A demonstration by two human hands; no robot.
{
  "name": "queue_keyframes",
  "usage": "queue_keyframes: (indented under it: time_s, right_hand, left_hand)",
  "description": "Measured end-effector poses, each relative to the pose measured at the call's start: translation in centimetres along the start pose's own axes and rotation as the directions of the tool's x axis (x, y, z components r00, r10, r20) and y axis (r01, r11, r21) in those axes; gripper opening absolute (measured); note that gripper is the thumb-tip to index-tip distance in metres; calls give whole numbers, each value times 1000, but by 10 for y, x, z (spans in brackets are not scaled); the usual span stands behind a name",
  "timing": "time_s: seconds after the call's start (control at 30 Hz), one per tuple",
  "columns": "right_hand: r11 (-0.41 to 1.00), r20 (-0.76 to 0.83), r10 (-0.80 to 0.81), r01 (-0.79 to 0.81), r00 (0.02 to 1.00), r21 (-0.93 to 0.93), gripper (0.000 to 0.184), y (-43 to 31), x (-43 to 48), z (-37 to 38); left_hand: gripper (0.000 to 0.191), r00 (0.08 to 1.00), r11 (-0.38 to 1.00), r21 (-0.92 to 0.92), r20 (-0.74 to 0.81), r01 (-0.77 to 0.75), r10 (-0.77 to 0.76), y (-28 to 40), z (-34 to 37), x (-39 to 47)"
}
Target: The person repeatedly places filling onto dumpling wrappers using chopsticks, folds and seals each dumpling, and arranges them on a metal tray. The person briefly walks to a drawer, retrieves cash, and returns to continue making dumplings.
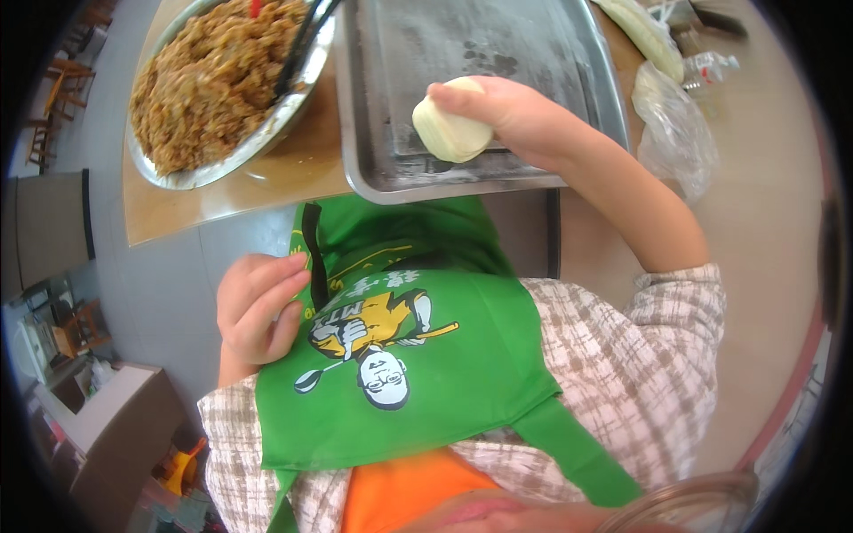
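Note:
My right hand (520, 120) holds a stack of round, pale dough wrappers (453, 126) over the near part of a metal tray (373, 190), thumb across the stack. White powder and dark wet-looking spots mark the tray's bottom. To its left, a metal bowl (200, 178) is heaped with brown minced filling (206, 86). Black chopsticks (293, 56) lean in the filling at the bowl's right side. My left hand (263, 306) is beside the green apron (453, 360), below the table edge, its fingers half curled, thumb a little apart, with nothing visible in them.
Right of the tray are a clear plastic bag (673, 133), a bagged pale length that looks like dough (643, 36) and a clear plastic bottle (710, 70). The wooden table's edge (200, 226) runs in front of me. Wooden chairs (56, 93) and a counter (113, 406) stand farther left.

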State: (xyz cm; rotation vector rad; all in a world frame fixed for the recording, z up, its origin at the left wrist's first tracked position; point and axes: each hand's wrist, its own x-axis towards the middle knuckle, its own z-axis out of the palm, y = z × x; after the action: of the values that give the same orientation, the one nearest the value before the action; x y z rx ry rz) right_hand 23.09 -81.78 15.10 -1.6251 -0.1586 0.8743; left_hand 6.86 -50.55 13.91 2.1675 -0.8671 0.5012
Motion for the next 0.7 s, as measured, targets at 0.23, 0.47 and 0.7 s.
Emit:
queue_keyframes:
  time_s: [0.23,0.47,0.7]
  right_hand:
    - [746,-170,-274,97,947,-659,62,9,-1,-14]
    - [817,-189,-442,307,877,-488,34,27,-27,-23]
    - [543,-196,-712,352,674,-762,26,20,-41,-8]
  left_hand:
    - [21,992,993,-50,-56,109,-112,9,9,-5]
    - [21,998,984,-165,9,61,-60,3,15,11]
    - [37,930,636,-679,261,367,-258,14,17,40]
